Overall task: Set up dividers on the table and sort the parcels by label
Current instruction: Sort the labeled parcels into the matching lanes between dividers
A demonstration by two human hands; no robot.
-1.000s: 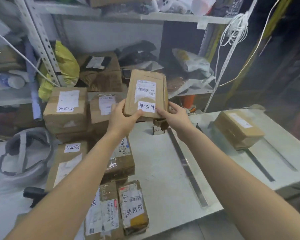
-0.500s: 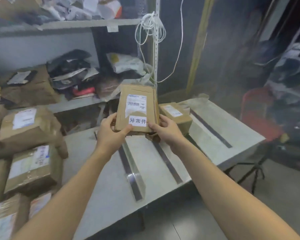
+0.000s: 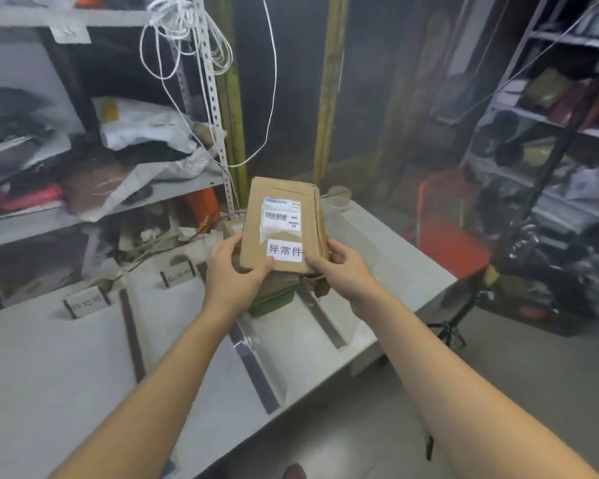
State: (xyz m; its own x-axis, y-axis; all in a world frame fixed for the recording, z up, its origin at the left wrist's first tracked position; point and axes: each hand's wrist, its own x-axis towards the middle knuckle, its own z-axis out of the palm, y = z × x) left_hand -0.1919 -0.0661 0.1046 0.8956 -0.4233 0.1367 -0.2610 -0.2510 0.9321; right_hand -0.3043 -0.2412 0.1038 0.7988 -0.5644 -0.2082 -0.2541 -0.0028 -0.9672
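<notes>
Both hands clamp one parcel (image 3: 281, 226). The left hand (image 3: 234, 274) grips its lower left corner and the right hand (image 3: 343, 267) its lower right, thumbs on top. The parcel is held tilted above the far right part of the table (image 3: 66, 375), white label facing the camera. A second parcel (image 3: 277, 288) lies on the table just under it; contact unclear. The table top is grey, with three dark divider strips (image 3: 253, 368) running front to back. Small label cards (image 3: 85, 300) stand at the table's back edge. Behind the table is a metal shelf (image 3: 83, 216) crammed with bags, with a white cord (image 3: 184, 39) looped on its post. Right of the table is a red chair (image 3: 450, 243).
</notes>
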